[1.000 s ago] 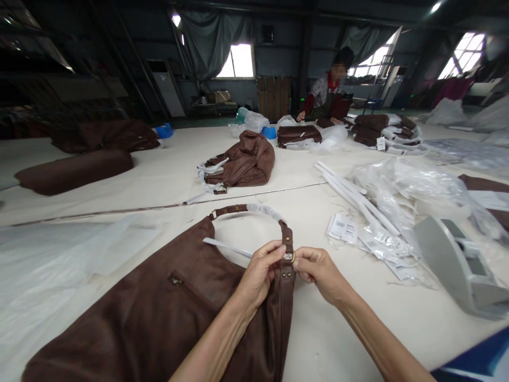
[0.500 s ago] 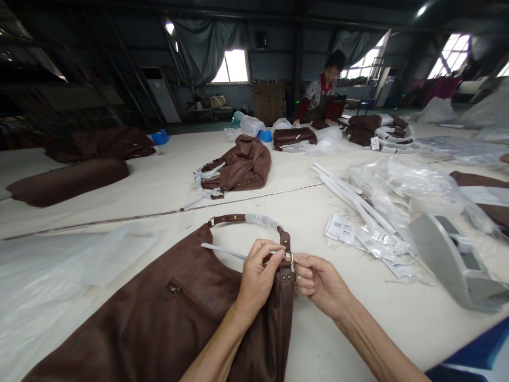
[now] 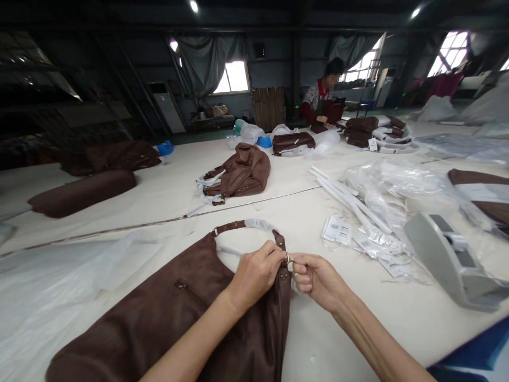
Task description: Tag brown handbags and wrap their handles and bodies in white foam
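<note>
A dark brown leather handbag (image 3: 147,307) lies on the table in front of me, its handle (image 3: 260,225) arched away and partly wrapped in white film. My left hand (image 3: 252,273) is closed in a pinch beside the brass ring (image 3: 287,258) at the handle's right base. A thin white strip (image 3: 228,251) trails leftward from behind it. On the ring's other side, my right hand (image 3: 316,278) pinches what looks like the strip's end; the fingertips hide most of it. A zip pull (image 3: 181,285) shows on the bag's face.
Tags (image 3: 337,231), white tubes (image 3: 350,201) and clear plastic bags (image 3: 393,180) lie at right, beside a grey tape dispenser (image 3: 453,265). Another brown bag (image 3: 246,172) sits ahead. Plastic sheeting (image 3: 79,281) spreads at left. A person (image 3: 318,101) works across the table.
My left hand has turned more knuckles-up at the ring, and less of the white strip shows beyond it. The view has shifted slightly. The far person's arm has moved.
</note>
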The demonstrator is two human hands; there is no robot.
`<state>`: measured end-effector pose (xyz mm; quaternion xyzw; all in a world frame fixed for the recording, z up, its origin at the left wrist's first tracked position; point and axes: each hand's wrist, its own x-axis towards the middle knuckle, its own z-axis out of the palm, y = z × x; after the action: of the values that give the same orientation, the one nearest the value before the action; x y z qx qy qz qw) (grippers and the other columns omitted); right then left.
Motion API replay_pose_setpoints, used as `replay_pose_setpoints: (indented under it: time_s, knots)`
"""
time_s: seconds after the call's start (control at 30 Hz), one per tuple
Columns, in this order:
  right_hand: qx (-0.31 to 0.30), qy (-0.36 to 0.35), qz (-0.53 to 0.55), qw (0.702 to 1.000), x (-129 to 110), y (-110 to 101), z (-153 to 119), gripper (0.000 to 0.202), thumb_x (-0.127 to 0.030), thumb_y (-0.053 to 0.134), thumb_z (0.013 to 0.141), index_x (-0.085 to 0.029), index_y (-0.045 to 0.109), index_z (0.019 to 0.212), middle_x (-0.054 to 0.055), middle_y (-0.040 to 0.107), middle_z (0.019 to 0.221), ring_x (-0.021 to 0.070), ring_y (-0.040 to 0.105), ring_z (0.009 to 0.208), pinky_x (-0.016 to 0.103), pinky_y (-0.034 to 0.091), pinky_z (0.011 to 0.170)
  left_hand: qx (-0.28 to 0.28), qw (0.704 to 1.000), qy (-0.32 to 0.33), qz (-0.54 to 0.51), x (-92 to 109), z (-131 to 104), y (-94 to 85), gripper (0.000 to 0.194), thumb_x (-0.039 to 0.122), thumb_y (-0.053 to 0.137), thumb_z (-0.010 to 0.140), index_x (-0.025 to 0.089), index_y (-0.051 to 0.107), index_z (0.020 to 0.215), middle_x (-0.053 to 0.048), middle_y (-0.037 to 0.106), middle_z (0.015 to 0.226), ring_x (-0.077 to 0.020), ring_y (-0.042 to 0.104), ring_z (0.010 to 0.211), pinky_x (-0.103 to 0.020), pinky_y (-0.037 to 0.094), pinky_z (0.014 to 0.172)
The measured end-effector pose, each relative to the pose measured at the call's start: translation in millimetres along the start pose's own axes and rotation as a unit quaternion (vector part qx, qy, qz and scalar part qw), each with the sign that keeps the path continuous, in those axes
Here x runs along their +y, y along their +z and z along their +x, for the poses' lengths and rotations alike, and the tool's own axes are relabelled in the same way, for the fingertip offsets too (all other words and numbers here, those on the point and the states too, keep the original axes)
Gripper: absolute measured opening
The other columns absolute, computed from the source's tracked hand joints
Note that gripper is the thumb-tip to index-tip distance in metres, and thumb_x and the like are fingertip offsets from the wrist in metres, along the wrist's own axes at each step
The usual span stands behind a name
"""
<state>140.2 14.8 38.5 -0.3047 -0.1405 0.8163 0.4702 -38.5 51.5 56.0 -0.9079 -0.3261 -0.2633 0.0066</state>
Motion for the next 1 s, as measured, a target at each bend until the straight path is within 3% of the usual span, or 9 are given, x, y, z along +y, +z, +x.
replay_pose_setpoints:
  time_s: [0.17, 0.3, 0.4, 0.53, 0.6, 0.73, 0.87, 1.0]
  knots:
    - [-0.002, 0.019, -0.027, 0.999, -2, 1, -2, 0.018, -0.019, 0.07, 0.066, -0.013, 0.061, 0.08, -0.008, 0.039, 0.054, 0.0026, 0.024, 0.043, 0.018, 0.012, 0.041, -0.017, 0.995, 0.052, 0.088, -6, 0, 1.4, 0.024, 0.018, 0.039, 0.098, 0.018, 0.061, 0.088, -0.003, 0.058, 0.08, -0.0141, 0.058, 0.061, -0.022, 0.042, 0.049]
    - [0.0, 0.02, -0.054, 0.998, -2, 2, -2, 0.02, -0.021, 0.067, 0.065, -0.012, 0.061, 0.082, -0.009, 0.04, 0.051, 0.0029, 0.025, 0.04, 0.019, 0.011, 0.04, -0.031, 0.994, 0.07, 0.081, -10, 1, -3.3, 0.02, 0.018, 0.038, 0.097, 0.017, 0.057, 0.089, -0.004, 0.06, 0.085, -0.0139, 0.059, 0.066, -0.021, 0.042, 0.052]
    - [-0.011, 0.013, -0.096, 0.995, -2, 2, -3, 0.014, -0.024, 0.065, 0.065, -0.015, 0.056, 0.072, -0.007, 0.044, 0.05, 0.0036, 0.029, 0.038, 0.02, 0.013, 0.04, -0.014, 1.0, 0.025, 0.004, -7, 0, -7.5, 0.014, 0.017, 0.041, 0.095, 0.018, 0.055, 0.092, -0.004, 0.061, 0.09, -0.0145, 0.061, 0.077, -0.022, 0.046, 0.063]
    - [-0.008, -0.007, -0.183, 0.983, -4, 2, -4, 0.016, -0.028, 0.064, 0.063, -0.016, 0.055, 0.067, -0.005, 0.053, 0.049, 0.0045, 0.033, 0.035, 0.02, 0.016, 0.039, 0.029, 0.986, -0.105, -0.128, -1, -1, -9.4, 0.008, 0.017, 0.048, 0.089, 0.019, 0.055, 0.09, -0.003, 0.062, 0.086, -0.0132, 0.057, 0.07, -0.025, 0.045, 0.066]
    - [-0.006, -0.02, -0.229, 0.973, -8, 1, -3, 0.016, -0.03, 0.063, 0.062, -0.017, 0.055, 0.064, -0.003, 0.056, 0.048, 0.005, 0.035, 0.034, 0.02, 0.018, 0.038, 0.026, 0.964, -0.175, -0.198, 1, 1, -9.7, 0.008, 0.018, 0.047, 0.088, 0.02, 0.054, 0.091, -0.002, 0.065, 0.085, -0.0112, 0.054, 0.061, -0.024, 0.044, 0.06]
    - [-0.017, -0.041, -0.322, 0.946, -17, -1, 0, 0.013, -0.029, 0.06, 0.06, -0.016, 0.058, 0.061, 0.0, 0.062, 0.049, 0.005, 0.035, 0.032, 0.022, 0.018, 0.036, 0.013, 0.892, -0.274, -0.358, 2, 10, -10.7, 0.01, 0.03, 0.044, 0.091, 0.021, 0.045, 0.087, -0.002, 0.069, 0.084, -0.0096, 0.055, 0.053, -0.021, 0.043, 0.05]
    - [-0.013, -0.059, -0.391, 0.919, -24, 2, 2, 0.01, -0.026, 0.057, 0.06, -0.016, 0.059, 0.06, 0.002, 0.065, 0.05, 0.0052, 0.034, 0.035, 0.022, 0.02, 0.038, 0.005, 0.842, -0.31, -0.441, 3, 22, -10.9, 0.02, 0.04, 0.048, 0.089, 0.021, 0.04, 0.087, -0.002, 0.069, 0.073, -0.0142, 0.063, 0.057, -0.021, 0.047, 0.048]
    - [-0.01, -0.062, -0.422, 0.904, -32, 5, 3, 0.008, -0.024, 0.055, 0.059, -0.017, 0.058, 0.058, 0.002, 0.064, 0.049, 0.0059, 0.034, 0.038, 0.022, 0.021, 0.04, 0.023, 0.795, -0.343, -0.499, 5, 29, -10.0, 0.021, 0.039, 0.052, 0.085, 0.021, 0.042, 0.086, 0.0, 0.068, 0.068, -0.0138, 0.064, 0.058, -0.023, 0.05, 0.055]
